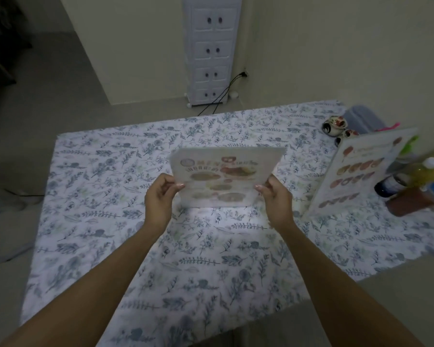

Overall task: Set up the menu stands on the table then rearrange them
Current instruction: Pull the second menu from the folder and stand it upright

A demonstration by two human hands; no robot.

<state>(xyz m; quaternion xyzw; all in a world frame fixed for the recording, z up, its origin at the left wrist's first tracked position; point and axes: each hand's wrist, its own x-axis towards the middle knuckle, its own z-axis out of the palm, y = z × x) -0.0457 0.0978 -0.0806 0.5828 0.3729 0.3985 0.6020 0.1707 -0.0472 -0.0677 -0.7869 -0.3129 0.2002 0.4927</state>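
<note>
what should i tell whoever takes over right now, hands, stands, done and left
Left hand and right hand each grip a side edge of the centre menu stand, near the middle of the table; whether its base touches the cloth is unclear.
Second menu stand stands upright at the right, in front of the bottles.
Done: one stand up.
Left: settle the centre stand, release it, then rearrange both.
</note>
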